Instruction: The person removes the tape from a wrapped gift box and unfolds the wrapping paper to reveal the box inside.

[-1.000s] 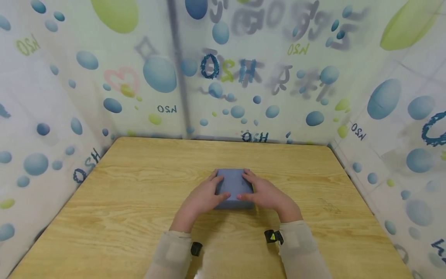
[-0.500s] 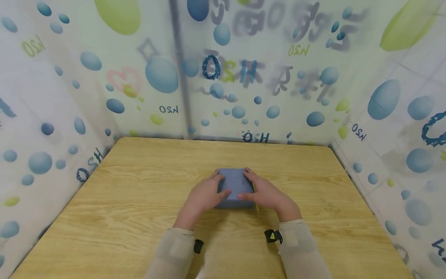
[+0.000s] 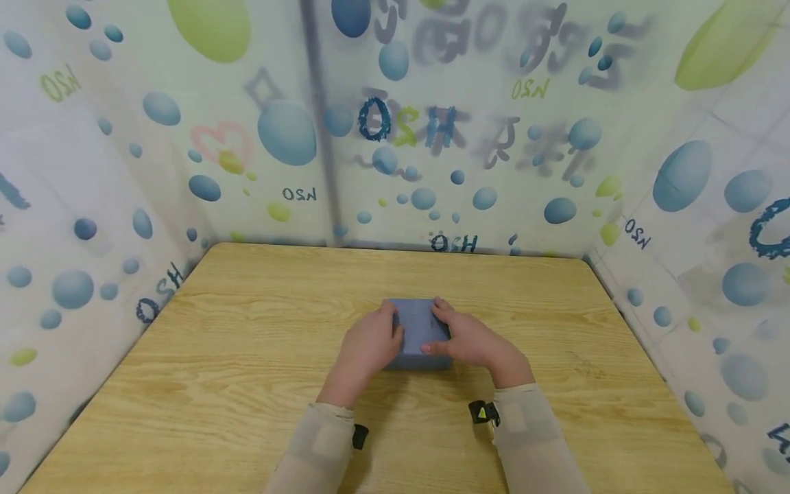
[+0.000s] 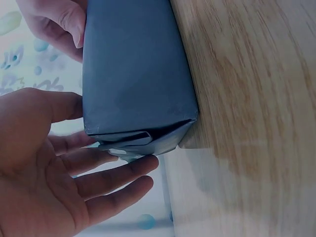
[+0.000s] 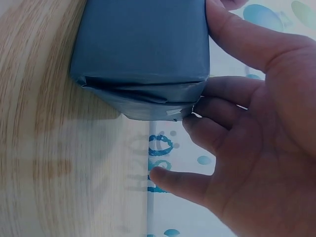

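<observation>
A box wrapped in blue-grey paper sits mid-table, between the two hands. My left hand holds its left end, the thumb at the top edge. In the left wrist view, the fingertips of that hand touch the folded paper end, which has a small shiny patch. My right hand holds the opposite end, its thumb and a finger lying on the top face. Seen from the right wrist, the fingers reach the far side of the other folded end, with the little finger standing apart from it.
The box rests on a light wood-grain table. Patterned sheets with blue and green drops and lettering enclose it at the back and both sides. Black wrist cameras are worn at the beige sleeves.
My left hand has turned slightly and shifted right; its thumb has drawn back from the box's top face toward the end. The right hand and box stay nearly in place.
</observation>
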A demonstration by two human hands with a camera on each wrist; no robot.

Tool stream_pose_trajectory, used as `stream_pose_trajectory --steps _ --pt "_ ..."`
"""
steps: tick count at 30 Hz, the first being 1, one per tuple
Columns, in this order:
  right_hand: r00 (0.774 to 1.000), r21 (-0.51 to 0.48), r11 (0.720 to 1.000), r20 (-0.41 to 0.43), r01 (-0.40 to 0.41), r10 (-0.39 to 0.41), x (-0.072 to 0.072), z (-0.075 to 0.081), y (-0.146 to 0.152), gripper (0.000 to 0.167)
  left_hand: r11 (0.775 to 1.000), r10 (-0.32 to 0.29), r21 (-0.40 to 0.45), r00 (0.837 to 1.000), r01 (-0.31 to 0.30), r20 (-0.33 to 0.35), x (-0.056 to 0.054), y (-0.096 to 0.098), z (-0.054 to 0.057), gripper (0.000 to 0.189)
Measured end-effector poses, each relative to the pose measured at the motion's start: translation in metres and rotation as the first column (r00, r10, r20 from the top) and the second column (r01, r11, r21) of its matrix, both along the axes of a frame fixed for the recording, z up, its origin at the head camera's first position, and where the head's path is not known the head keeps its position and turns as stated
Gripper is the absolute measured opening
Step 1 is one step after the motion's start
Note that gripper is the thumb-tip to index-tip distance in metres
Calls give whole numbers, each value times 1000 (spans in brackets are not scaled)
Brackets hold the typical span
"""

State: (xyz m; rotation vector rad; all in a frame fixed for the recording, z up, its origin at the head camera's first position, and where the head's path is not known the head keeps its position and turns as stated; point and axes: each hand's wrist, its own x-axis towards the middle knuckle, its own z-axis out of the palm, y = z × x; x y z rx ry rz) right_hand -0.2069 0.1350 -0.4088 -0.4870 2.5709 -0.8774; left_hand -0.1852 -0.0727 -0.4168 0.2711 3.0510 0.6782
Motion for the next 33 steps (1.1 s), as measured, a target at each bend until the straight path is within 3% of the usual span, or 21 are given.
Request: stream_pose_trajectory --steps 7,12,15,20,25,33 --pt "1000 3 1000 0 -1 1 -1 1 1 93 999 -18 47 1000 17 1 -2 -1 2 61" --pt "1000 1 1000 -5 -4 4 -1 0 1 93 992 -22 124 1000 22 0 -2 -2 -1 36" --pt "1000 6 1000 -7 -1 1 0 0 1 92 973 -5 231 999 -3 34 -3 -7 -6 18" --pt "1000 14 1000 -14 0 0 0 0 1 91 920 38 384 994 -75 104 -3 -15 -12 21" --pt "1000 7 1000 -7 2 -2 0 -1 1 91 911 63 400 994 -95 92 -1 -13 -12 11" --pt "1000 1 1000 -15 4 -4 -1 -5 2 92 900 106 414 990 -137 98 0 -8 -13 15"
